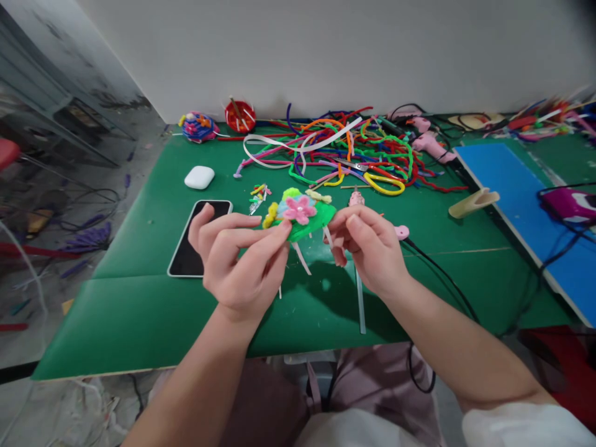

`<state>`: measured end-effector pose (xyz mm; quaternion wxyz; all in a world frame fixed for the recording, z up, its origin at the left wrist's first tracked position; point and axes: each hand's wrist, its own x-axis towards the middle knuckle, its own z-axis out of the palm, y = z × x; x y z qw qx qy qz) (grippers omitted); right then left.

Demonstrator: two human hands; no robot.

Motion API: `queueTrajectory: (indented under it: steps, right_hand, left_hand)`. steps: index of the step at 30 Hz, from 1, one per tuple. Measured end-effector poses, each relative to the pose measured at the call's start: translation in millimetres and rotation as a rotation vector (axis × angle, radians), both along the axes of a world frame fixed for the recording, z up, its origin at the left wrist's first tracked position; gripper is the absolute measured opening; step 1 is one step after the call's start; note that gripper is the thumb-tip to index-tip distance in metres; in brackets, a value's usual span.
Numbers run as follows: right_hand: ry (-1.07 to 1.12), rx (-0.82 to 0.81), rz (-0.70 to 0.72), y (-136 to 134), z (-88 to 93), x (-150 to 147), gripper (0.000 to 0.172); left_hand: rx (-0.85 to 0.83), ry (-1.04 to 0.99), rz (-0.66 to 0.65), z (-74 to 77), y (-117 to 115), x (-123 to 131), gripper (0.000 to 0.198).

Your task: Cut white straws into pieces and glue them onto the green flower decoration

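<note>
Above the front of the table, my left hand (pixel 244 257) pinches a small pipe-cleaner flower ornament (pixel 323 218) at its lower left edge. The ornament has a green base, a pink flower, yellow blooms and a light blue part; narrow pale strips hang beneath it. At its right end is my right hand (pixel 375 242), fingers curled and closed at the green edge and a white strip. Exactly what those fingers grip is partly hidden. Behind that hand lies a pink glue gun (pixel 356 197), mostly covered, with a clear glue stick (pixel 361 307) extending toward me.
A phone (pixel 185 251) and white earbud case (pixel 199 178) lie left. Behind are tangled pipe cleaners (pixel 326 139), yellow-handled scissors (pixel 385 182) and another pink glue gun (pixel 433 146). At right are a cut bamboo-like tube (pixel 472 203), a blue board (pixel 516 205) and black cords.
</note>
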<state>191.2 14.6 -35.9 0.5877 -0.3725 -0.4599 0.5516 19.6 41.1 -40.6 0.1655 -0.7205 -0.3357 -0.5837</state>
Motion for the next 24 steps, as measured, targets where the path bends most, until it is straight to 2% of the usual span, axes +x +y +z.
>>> queueTrajectory:
  steps: [2,12,24]
  right_hand:
    - [0.001,-0.001,-0.022,0.8,-0.4,1.2,0.026]
    - [-0.035,-0.010,-0.092,5.1,-3.6,0.4,0.024]
    - [0.019,0.029,-0.048,4.5,-4.3,2.9,0.015]
  left_hand:
    - [0.008,-0.005,0.002,-0.1,0.5,0.2,0.032]
    - [0.030,0.011,-0.026,-0.3,2.1,-0.7,0.030]
    - [0.008,-0.027,-0.076,-2.5,1.7,-1.4,0.033]
